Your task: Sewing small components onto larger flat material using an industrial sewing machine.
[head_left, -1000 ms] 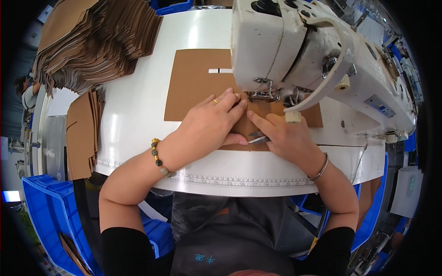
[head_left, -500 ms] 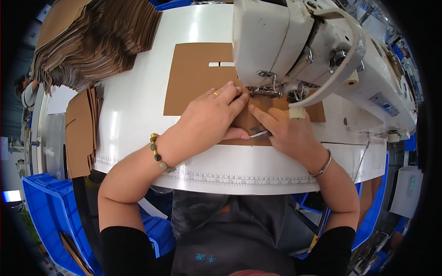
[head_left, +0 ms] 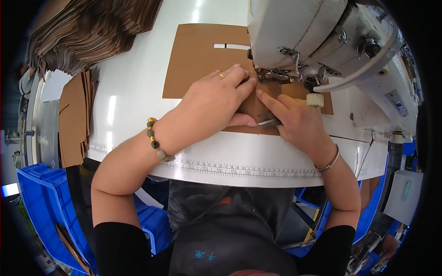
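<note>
A flat brown panel (head_left: 202,64) with a narrow slot lies on the white table under the sewing machine (head_left: 294,37). Beside the presser foot (head_left: 275,75), my left hand (head_left: 216,99) presses a smaller brown piece (head_left: 251,106) down onto the panel, fingers bent and thumb at the piece's near part. From the other side, my right hand (head_left: 297,117) rests its outstretched index finger on the same piece. Small thread snips (head_left: 269,123) sit in that hand's curled fingers, blades pointing toward my left thumb. The needle's tip is hidden behind the machine's parts.
Tall stacks of brown panels (head_left: 87,37) stand at the far left, with a smaller pile (head_left: 73,119) at the table's left edge. A printed ruler strip (head_left: 221,169) runs along the front edge. Blue bins (head_left: 43,198) flank the table below.
The whole view has shifted, so table, panel and hands sit higher in the picture and the machine farther right. Both hands keep nearly the same place on the brown piece.
</note>
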Motion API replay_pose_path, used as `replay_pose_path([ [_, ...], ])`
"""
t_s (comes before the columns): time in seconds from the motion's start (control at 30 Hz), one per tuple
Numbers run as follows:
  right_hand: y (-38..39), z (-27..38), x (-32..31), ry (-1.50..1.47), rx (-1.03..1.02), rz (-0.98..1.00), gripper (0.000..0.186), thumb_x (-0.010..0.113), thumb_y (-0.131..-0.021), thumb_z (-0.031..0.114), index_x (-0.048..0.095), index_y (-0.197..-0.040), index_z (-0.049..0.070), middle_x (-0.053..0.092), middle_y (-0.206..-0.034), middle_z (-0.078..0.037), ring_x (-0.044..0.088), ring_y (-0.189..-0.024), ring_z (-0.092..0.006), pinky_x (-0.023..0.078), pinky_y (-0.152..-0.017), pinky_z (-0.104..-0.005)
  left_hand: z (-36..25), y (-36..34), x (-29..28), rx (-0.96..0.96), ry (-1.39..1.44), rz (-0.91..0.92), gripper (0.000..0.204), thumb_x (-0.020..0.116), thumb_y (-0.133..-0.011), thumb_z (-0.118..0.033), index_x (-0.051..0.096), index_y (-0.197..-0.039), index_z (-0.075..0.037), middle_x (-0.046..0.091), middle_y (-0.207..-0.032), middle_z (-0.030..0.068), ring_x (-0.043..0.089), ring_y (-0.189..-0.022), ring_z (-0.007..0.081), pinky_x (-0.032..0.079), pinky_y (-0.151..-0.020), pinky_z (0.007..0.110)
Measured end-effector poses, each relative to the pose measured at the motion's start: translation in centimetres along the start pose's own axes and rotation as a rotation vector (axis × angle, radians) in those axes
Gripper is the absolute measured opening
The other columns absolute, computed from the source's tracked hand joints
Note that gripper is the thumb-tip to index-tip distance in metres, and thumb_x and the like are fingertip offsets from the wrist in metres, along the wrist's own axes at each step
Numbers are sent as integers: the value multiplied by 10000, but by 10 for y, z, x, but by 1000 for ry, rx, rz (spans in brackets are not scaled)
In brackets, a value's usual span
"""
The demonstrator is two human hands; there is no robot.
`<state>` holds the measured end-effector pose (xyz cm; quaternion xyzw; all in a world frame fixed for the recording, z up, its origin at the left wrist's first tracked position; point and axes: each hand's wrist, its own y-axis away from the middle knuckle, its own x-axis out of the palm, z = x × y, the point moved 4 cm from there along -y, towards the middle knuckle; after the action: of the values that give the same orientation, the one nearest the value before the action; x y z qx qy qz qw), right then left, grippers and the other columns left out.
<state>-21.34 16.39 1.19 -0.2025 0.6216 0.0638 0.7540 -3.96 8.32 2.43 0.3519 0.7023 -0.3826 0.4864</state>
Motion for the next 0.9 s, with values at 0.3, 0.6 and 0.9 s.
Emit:
replay_pose_path([
  [0.3, 0, 0, -2, 19, -1, 13, 697, 698, -726, 32, 627, -1404, 178, 600, -818, -59, 642, -711, -260, 514, -620, -383, -1, -1, 0, 10, 4, 3, 751, 728, -833, -522, 591, -1376, -20, 585, -1367, 138, 616, -1212, 325, 509, -1005, 390],
  [0.6, 0, -4, 1, 51, 7, 9, 741, 704, -727, 40, 598, -1439, 218, 596, -838, -40, 655, -733, -238, 545, -607, -356, 3, -4, 2, 15, 12, -17, 751, 742, -827, -510, 596, -1365, -7, 584, -1304, 115, 634, -1148, 300, 524, -964, 373],
  [0.9, -2, -1, -5, 35, -2, -31, 616, 732, -758, 110, 649, -1362, 198, 598, -821, -29, 643, -695, -233, 533, -590, -360, 4, -3, 3, 25, 20, -53, 747, 744, -829, -513, 605, -1350, 4, 592, -1294, 114, 633, -1147, 297, 524, -962, 369],
])
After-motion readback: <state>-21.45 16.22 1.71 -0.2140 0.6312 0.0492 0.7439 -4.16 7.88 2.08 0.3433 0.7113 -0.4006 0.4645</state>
